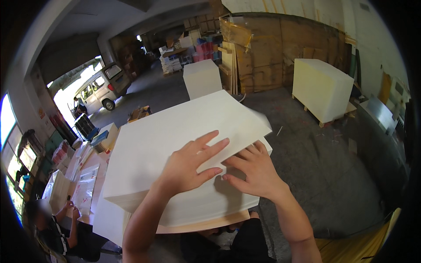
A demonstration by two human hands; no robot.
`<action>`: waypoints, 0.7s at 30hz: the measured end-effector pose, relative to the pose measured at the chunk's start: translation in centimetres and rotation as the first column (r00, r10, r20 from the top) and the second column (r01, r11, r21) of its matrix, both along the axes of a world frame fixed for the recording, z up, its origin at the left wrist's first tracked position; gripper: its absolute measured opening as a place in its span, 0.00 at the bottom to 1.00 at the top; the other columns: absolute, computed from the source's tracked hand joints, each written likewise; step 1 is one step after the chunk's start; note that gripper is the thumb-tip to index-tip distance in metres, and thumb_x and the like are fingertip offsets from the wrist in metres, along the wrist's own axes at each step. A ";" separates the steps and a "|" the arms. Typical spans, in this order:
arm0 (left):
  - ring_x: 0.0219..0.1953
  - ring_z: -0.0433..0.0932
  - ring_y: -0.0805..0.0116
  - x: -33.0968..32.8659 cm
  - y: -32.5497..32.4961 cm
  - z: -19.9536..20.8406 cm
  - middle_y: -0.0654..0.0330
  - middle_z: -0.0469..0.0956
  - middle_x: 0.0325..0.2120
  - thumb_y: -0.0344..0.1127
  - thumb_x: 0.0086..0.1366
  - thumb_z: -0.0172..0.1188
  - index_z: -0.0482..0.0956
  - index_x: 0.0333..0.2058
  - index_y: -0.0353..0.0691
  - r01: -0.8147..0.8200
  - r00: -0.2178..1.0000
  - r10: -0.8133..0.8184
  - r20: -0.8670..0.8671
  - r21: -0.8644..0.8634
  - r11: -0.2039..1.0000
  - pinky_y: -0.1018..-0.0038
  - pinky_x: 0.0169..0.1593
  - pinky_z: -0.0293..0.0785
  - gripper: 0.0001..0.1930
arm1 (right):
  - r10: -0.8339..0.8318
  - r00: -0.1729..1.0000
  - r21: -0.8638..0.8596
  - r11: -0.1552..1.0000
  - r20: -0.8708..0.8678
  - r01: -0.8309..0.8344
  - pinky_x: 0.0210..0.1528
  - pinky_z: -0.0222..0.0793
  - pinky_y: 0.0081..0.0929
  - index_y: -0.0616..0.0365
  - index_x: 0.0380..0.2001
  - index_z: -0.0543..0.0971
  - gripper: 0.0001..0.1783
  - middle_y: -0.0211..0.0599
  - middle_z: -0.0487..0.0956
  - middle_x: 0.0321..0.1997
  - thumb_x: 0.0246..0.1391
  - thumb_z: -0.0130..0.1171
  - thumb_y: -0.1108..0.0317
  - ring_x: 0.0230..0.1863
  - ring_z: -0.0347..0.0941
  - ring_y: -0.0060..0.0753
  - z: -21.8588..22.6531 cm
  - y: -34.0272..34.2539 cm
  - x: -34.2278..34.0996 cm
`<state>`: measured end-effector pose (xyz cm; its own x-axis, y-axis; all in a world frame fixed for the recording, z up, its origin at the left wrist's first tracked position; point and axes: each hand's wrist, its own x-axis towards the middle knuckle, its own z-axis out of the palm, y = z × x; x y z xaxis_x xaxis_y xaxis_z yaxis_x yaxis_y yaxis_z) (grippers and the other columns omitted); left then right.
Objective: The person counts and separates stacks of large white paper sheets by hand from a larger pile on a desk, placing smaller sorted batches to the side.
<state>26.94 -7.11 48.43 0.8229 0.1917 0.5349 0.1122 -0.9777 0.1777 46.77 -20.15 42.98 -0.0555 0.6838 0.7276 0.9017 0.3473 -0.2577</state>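
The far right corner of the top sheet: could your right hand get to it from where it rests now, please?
Probably yes: the right hand lies flat on the paper stack, and nothing stands between it and that corner.

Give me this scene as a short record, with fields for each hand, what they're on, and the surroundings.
left hand: left hand flat, fingers spread on the top sheets of the paper stack
right hand: right hand flat on the stack beside it, fingertips under a lifted sheet edge
support: wooden board under the stack
nearby: another person seated at lower left
background: white van, wrapped pallet block
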 end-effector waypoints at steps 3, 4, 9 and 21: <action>0.60 0.78 0.47 0.6 -0.4 0.1 0.52 0.79 0.62 0.40 0.64 0.71 0.75 0.67 0.43 -0.023 1.000 0.023 0.000 0.012 1.000 0.59 0.62 0.77 0.32 | -0.001 1.000 0.017 1.000 0.000 0.001 0.74 0.53 0.57 0.48 0.45 0.86 0.19 0.33 0.83 0.54 0.51 0.70 0.54 0.63 0.74 0.40 -0.1 0.0 0.2; 0.59 0.79 0.48 0.7 -0.3 0.1 0.52 0.80 0.61 0.40 0.64 0.71 0.75 0.66 0.42 -0.029 0.999 0.029 -0.015 -0.007 1.000 0.59 0.62 0.77 0.32 | -0.003 1.000 0.036 0.999 0.004 0.003 0.74 0.53 0.57 0.49 0.45 0.86 0.20 0.32 0.83 0.55 0.50 0.70 0.54 0.64 0.74 0.41 -0.1 0.1 0.2; 0.55 0.82 0.49 1.0 1.7 -0.6 0.54 0.83 0.56 0.41 0.64 0.71 0.78 0.63 0.42 -0.045 0.998 0.046 -0.051 0.022 0.999 0.60 0.60 0.77 0.29 | 0.005 0.998 0.098 0.995 -0.055 0.001 0.69 0.63 0.46 0.52 0.45 0.87 0.18 0.34 0.85 0.50 0.53 0.70 0.57 0.57 0.79 0.43 -0.3 0.5 0.2; 0.41 0.86 0.48 3.7 1.7 3.8 0.48 0.75 0.64 0.36 0.68 0.58 0.64 0.74 0.52 0.116 0.919 -0.028 -0.393 0.204 0.972 0.57 0.48 0.83 0.35 | -0.478 0.874 -0.318 0.845 -0.084 0.431 0.33 0.75 0.45 0.62 0.26 0.80 0.22 0.48 0.81 0.24 0.65 0.63 0.54 0.28 0.81 0.55 2.2 -2.3 7.4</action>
<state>30.65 -5.45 52.25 0.9800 0.0389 0.1950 0.0562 -0.9949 -0.0841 54.22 -22.40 45.13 0.4084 0.7799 0.4744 0.8805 -0.1996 -0.4299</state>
